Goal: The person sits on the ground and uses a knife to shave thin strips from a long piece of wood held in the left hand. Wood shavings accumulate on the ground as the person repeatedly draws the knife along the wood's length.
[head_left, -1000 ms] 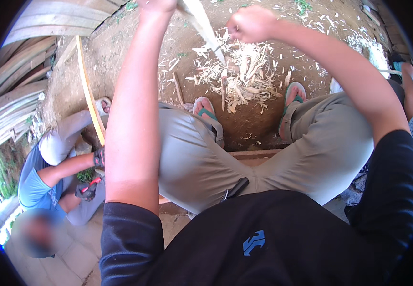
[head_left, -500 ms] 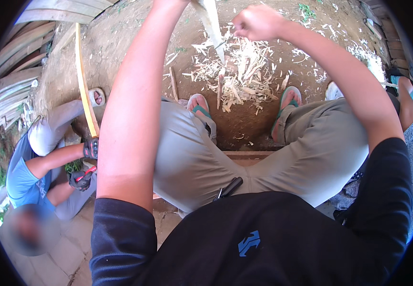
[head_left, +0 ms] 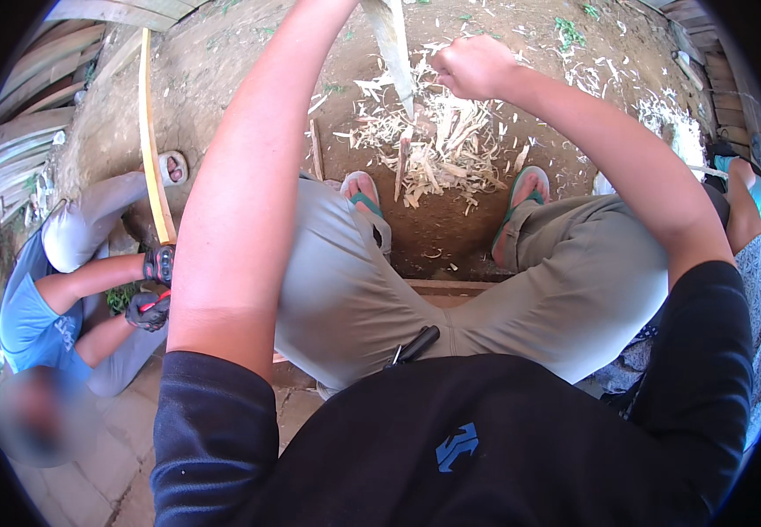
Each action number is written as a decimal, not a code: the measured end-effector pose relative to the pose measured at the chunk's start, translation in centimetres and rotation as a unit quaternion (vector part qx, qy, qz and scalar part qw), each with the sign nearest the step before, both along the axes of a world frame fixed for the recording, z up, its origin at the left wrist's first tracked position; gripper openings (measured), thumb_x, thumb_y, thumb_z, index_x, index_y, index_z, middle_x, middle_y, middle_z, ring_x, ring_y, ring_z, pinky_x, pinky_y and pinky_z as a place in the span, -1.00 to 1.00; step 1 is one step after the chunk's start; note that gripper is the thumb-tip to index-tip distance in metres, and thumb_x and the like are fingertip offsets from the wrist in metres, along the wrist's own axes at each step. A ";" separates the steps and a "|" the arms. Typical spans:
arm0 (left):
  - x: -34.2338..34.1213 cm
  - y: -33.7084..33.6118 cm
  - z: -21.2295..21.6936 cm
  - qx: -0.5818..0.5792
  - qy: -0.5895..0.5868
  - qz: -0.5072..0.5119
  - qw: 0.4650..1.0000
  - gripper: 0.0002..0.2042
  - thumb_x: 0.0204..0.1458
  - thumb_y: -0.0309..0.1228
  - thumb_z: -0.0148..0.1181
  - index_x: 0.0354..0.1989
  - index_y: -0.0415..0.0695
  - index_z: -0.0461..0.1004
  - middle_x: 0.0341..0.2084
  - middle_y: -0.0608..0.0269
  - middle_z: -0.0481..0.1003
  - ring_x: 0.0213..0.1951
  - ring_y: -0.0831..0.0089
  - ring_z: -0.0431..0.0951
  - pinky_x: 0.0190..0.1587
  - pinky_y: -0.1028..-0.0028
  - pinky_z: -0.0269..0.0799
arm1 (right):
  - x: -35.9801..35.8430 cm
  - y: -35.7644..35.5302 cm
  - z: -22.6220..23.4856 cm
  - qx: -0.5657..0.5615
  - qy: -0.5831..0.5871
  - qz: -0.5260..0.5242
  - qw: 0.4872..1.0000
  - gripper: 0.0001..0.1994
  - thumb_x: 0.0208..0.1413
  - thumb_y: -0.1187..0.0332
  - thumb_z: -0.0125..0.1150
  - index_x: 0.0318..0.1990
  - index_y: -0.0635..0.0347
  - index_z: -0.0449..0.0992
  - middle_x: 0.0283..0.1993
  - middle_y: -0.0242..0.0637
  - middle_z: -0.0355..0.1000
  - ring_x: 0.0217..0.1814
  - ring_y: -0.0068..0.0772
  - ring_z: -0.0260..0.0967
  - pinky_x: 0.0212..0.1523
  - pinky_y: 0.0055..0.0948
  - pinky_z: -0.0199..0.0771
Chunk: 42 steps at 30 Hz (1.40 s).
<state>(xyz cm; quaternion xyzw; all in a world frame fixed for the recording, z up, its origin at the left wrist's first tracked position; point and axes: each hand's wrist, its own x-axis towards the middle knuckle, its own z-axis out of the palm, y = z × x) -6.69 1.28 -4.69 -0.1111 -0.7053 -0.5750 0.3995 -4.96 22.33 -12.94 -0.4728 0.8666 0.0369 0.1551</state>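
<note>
My right hand point(head_left: 475, 68) is closed in a fist above the pile of wood shavings point(head_left: 442, 154); what it holds, if anything, is hidden by the fingers. To its left, a pale strip of wood point(head_left: 391, 48) slants down from the top edge, its narrow tip over the shavings. A gap shows between this strip and my right fist. My left forearm point(head_left: 244, 193) reaches up to the top edge, where the hand itself passes out of view. Whether that hand grips the wooden strip cannot be seen.
At left, a seated person in dark gloves point(head_left: 159, 263) holds a long wooden strip point(head_left: 149, 140) and something red. Another person's patterned clothing point(head_left: 749, 299) shows at the right edge. My sandalled feet point(head_left: 521, 198) flank the shavings. Stacked boards point(head_left: 25, 145) stand far left.
My right fist has shifted slightly down and is less blurred. The pale wooden strip keeps nearly the same place. At left, the person's gloved hands have drawn closer together.
</note>
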 end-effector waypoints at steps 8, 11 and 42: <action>0.2 -0.4 -0.3 -0.067 0.019 0.055 0.996 -0.79 0.23 -0.35 0.06 -0.26 -0.27 0.50 -0.48 0.01 0.52 -0.39 0.13 0.57 -0.37 0.23 0.46 | -2.4 2.4 3.7 -0.123 -0.013 -0.019 0.992 -0.74 0.26 0.11 0.30 -0.40 0.01 0.64 -0.58 -0.42 0.52 -0.56 -0.43 0.45 -0.44 -0.29 0.42; 0.1 -0.1 -0.8 -0.106 0.031 0.094 0.989 -0.81 0.20 -0.38 0.08 -0.24 -0.27 0.50 -0.43 -0.03 0.52 -0.33 0.07 0.57 -0.31 0.21 0.47 | -2.0 2.2 3.9 -0.123 -0.012 -0.027 0.992 -0.72 0.27 0.07 0.28 -0.39 0.00 0.64 -0.59 -0.43 0.51 -0.58 -0.38 0.43 -0.45 -0.31 0.43; 4.7 0.3 5.1 -0.172 -0.168 0.167 0.956 -0.30 0.07 0.30 0.19 -0.01 -0.18 0.58 -0.36 0.00 0.65 -0.26 0.14 0.72 -0.18 0.19 0.61 | -1.5 6.1 13.6 0.014 -0.036 -0.225 0.974 -0.71 0.25 0.09 0.27 -0.18 0.13 0.62 -0.12 0.03 0.62 0.01 0.08 0.57 0.05 -0.05 0.50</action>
